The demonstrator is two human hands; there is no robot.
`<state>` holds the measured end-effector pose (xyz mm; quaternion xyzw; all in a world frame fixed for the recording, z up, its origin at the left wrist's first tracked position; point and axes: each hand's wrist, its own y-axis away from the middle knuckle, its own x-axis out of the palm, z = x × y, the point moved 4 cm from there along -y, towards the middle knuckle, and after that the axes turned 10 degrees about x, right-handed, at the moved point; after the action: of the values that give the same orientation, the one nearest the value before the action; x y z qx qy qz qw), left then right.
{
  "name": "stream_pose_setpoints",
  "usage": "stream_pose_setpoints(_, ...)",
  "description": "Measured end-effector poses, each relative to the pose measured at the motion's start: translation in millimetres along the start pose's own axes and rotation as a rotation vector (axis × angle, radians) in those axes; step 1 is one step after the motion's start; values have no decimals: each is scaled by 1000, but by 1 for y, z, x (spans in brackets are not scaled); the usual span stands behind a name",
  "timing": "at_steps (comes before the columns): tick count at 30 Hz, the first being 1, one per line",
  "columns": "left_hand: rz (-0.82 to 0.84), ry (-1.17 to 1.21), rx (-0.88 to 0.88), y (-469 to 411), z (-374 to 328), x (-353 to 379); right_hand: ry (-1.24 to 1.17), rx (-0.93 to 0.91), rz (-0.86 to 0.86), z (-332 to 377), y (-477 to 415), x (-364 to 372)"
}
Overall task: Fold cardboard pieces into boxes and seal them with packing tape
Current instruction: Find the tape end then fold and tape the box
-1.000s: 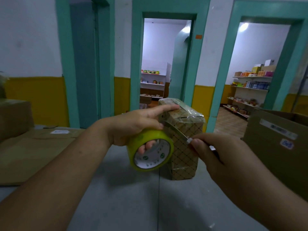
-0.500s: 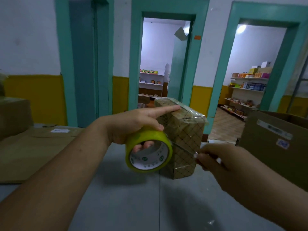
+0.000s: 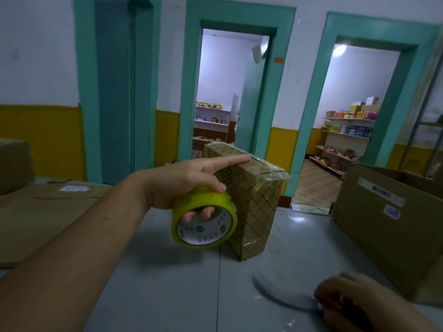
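A small brown box point(image 3: 254, 204) with a diamond pattern stands upright on the grey table point(image 3: 155, 283), its top covered in clear tape. My left hand point(image 3: 187, 180) holds a yellow-green tape roll point(image 3: 203, 226) against the box's left side, with fingers through the core and the index finger stretched flat across the box top. My right hand point(image 3: 347, 300) is low at the bottom right and pinches the end of a clear tape strip point(image 3: 282, 291) that curves down from the box.
A large open brown carton point(image 3: 383, 224) stands at the right. Flattened cardboard point(image 3: 36, 212) lies on the left, with another carton point(image 3: 14, 164) behind it. Two teal doorways at the back open onto rooms with shelves.
My right hand has moved from the box's right side down and toward me, drawing the clear tape out. The left hand, the roll and the box have stayed together.
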<state>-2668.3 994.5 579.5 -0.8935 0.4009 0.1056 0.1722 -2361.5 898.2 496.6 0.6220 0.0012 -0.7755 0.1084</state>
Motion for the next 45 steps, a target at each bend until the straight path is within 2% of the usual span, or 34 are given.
stream_pose_setpoints(3, -30, -6, -4, -1, 0, 1, 63, 61, -84, 16, -5, -17)
stream_pose_setpoints(4, -31, -3, -5, -1, -1, 3, 56, 19, -239, 26, -9, -30)
stream_pose_setpoints(7, -25, 14, -13, -2, 1, 4, -189, -251, -842, 69, -5, -69)
stream_pose_setpoints(9, -18, 18, -8, -2, 3, 4, -242, -316, -988, 109, -16, -87)
stream_pose_setpoints(12, -27, 6, 9, -2, 2, 3, -80, -190, -943, 146, -51, -91)
stream_pose_setpoints(16, -20, -9, 8, 0, -2, 4, -71, -148, -991, 145, -74, -75)
stream_pose_setpoints(20, -12, -69, -6, 4, 1, -3, -143, -221, -1017, 139, -80, -67)
stream_pose_setpoints(22, -72, -136, -6, 13, -2, -14, -183, -299, -969, 136, -80, -67)
stream_pose_setpoints(24, -123, -338, -36, 28, -6, -30, -244, -384, -895, 130, -80, -69)
stream_pose_setpoints(27, -180, -655, -295, 42, 4, -48, -297, -513, -852, 115, -81, -71)
stream_pose_setpoints(30, -99, -994, -613, 37, 25, -48, -415, -611, -789, 102, -84, -73)
stream_pose_setpoints(33, -102, -1051, -713, 30, 39, -45, -556, -665, -688, 93, -88, -77)
stream_pose_setpoints(35, -179, -1164, -675, 25, 33, -46, -591, -688, -642, 87, -90, -81)
stream_pose_setpoints(37, -350, -1344, -512, 17, 16, -43, -629, -698, -580, 82, -93, -87)
stream_pose_setpoints(39, -640, -1349, -100, 5, -5, -30, -721, -696, -535, 78, -98, -93)
stream_pose_setpoints(40, -777, -1228, 141, 0, -13, -19, -763, -688, -552, 76, -99, -94)
stream_pose_setpoints(41, -849, -1091, 309, -6, -17, -7, -792, -677, -585, 72, -102, -95)
stream_pose_setpoints(42, -856, -982, 394, -12, -18, 6, -808, -666, -614, 70, -104, -94)
stream_pose_setpoints(45, -754, -913, 415, -30, -6, 33, -805, -646, -621, 64, -109, -88)
